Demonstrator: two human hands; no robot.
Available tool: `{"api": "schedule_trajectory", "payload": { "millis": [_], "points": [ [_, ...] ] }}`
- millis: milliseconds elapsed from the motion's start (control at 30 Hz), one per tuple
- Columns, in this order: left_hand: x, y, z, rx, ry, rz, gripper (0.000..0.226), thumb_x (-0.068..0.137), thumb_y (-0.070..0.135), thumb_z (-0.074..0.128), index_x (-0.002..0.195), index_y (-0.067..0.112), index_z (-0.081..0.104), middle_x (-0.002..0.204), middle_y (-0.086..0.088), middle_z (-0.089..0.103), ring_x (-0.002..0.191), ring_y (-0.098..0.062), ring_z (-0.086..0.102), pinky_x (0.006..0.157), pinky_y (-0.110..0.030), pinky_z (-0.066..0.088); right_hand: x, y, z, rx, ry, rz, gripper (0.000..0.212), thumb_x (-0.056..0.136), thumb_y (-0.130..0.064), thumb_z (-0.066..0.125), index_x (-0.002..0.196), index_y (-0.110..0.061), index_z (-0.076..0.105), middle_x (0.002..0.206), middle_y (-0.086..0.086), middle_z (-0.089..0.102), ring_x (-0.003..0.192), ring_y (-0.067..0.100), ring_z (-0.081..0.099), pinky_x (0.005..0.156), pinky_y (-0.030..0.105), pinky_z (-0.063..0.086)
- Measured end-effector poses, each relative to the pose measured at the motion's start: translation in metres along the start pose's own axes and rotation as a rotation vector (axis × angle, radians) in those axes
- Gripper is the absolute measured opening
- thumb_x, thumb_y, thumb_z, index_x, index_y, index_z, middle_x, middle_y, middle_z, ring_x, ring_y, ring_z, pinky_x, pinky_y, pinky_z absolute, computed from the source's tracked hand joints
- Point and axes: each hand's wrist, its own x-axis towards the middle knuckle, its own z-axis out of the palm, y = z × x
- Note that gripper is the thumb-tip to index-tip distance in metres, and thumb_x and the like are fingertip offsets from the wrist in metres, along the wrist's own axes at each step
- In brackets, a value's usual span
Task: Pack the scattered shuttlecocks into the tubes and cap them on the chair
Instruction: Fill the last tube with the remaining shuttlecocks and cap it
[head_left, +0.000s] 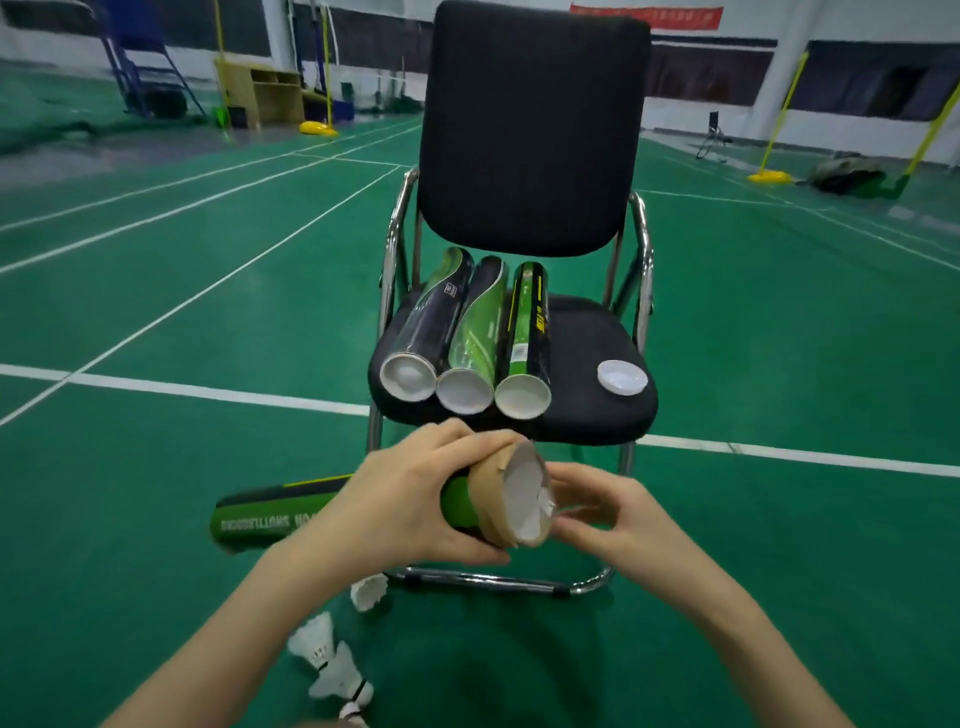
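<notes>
Left hand (410, 499) wraps around the tube (291, 514) near its open end, fingers curled firmly round the cardboard, holding it in the air just in front of the chair's (587, 415) front edge. Right hand (608, 512) sits at the mouth, fingers curled in towards the white feathers (530, 493) showing inside; whether they pinch the feathers or only nudge them is hard to tell, since the rim hides the fingertips. The tube's long axis runs nearly level, left to right, open mouth pointing right and a little towards the chair, closed end off to the left. To seat this one well, I'd say keep the left grip steady, press evenly on the skirt's rim rather than on single feathers, and slide it straight along the tube's axis so nothing crumples. The torn rim looks like a snag risk. On the seat, three tubes (470, 332) lie side by side along the left half, open ends at the front edge, long axes running back towards the backrest. A white cap (622, 378) rests near the seat's front right corner, apart from them. On the floor, loose shuttlecocks (332, 660) wait below the left forearm, another (368, 592) just by the chair's base rail. Plenty left to pack, and no tube looks capped yet.
</notes>
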Motion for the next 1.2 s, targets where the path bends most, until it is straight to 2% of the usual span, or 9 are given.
{"api": "schedule_trajectory", "payload": {
  "millis": [233,333,433,567,700,800,967,1100,1200],
  "points": [
    [-0.048,-0.059,0.077,-0.025,-0.241,-0.268,0.086,0.056,0.066,0.069,0.131,0.051,0.030,0.112,0.026,0.044,0.105,0.004,0.041,0.081,-0.031,0.044,-0.008,0.102,0.046,-0.075,-0.148,0.230,0.039,0.082,-0.009,0.065,0.100,-0.044,0.062,0.100,-0.008,0.072,0.094,0.009,0.066,0.087,0.021,0.050],
    [-0.064,-0.080,0.102,-0.036,-0.292,-0.320,0.085,0.056,0.067,0.066,0.131,0.051,0.030,0.116,0.026,0.045,0.107,0.002,0.041,0.080,-0.031,0.044,-0.011,0.143,0.063,-0.117,-0.165,0.297,0.039,0.084,-0.008,0.064,0.100,-0.042,0.058,0.098,-0.014,0.069,0.093,0.010,0.065,0.085,0.017,0.048],
    [-0.072,-0.095,0.124,0.008,-0.312,-0.336,0.088,0.052,0.073,0.055,0.133,0.051,0.028,0.125,0.027,0.042,0.115,0.001,0.039,0.082,-0.027,0.044,-0.015,0.175,0.077,-0.143,-0.213,0.360,0.038,0.084,-0.012,0.065,0.099,-0.046,0.055,0.096,-0.021,0.067,0.094,0.000,0.063,0.086,0.014,0.047],
    [-0.082,-0.112,0.155,0.085,-0.315,-0.340,0.084,0.061,0.063,0.067,0.135,0.044,0.033,0.121,0.019,0.047,0.110,-0.006,0.045,0.064,-0.021,0.037,-0.022,0.215,0.098,-0.143,-0.277,0.426,0.031,0.085,-0.017,0.064,0.103,-0.042,0.058,0.097,-0.019,0.067,0.094,-0.001,0.062,0.085,0.014,0.046],
    [-0.098,-0.128,0.187,0.133,-0.319,-0.314,0.081,0.057,0.065,0.064,0.129,0.038,0.038,0.106,0.009,0.060,0.090,-0.014,0.059,0.053,-0.023,0.047,-0.032,0.250,0.129,-0.181,-0.400,0.467,0.029,0.087,-0.019,0.061,0.115,-0.025,0.061,0.108,-0.014,0.063,0.101,0.002,0.059,0.091,0.022,0.048],
    [-0.109,-0.137,0.208,0.184,-0.351,-0.270,0.083,0.056,0.065,0.068,0.128,0.035,0.040,0.103,0.007,0.061,0.085,-0.015,0.060,0.054,-0.026,0.048,-0.043,0.270,0.161,-0.286,-0.569,0.403,0.030,0.088,-0.019,0.056,0.117,-0.025,0.060,0.121,-0.005,0.060,0.113,0.009,0.052,0.098,0.029,0.043],
    [-0.120,-0.152,0.232,0.288,-0.331,-0.202,0.085,0.050,0.063,0.073,0.124,0.031,0.046,0.098,0.005,0.063,0.082,-0.017,0.062,0.058,-0.027,0.050,-0.075,0.290,0.204,-0.388,-0.841,0.151,0.039,0.086,-0.005,0.047,0.117,-0.026,0.060,0.133,-0.001,0.050,0.126,0.016,0.035,0.094,0.041,0.043],
    [-0.128,-0.158,0.242,0.294,-0.306,-0.190,0.084,0.050,0.061,0.075,0.124,0.030,0.048,0.099,0.004,0.063,0.084,-0.018,0.062,0.059,-0.029,0.051,-0.081,0.296,0.210,-0.400,-0.869,0.096,0.051,0.085,-0.002,0.047,0.128,-0.028,0.051,0.144,0.004,0.040,0.131,0.022,0.030,0.105,0.039,0.032],
    [-0.131,-0.159,0.247,0.299,-0.298,-0.201,0.083,0.051,0.060,0.076,0.124,0.030,0.050,0.100,0.003,0.063,0.084,-0.020,0.061,0.060,-0.029,0.050,-0.081,0.303,0.210,-0.464,-0.842,0.103,0.052,0.085,-0.012,0.054,0.134,-0.026,0.043,0.143,0.003,0.039,0.131,0.021,0.030,0.107,0.033,0.024]
  ]
}}
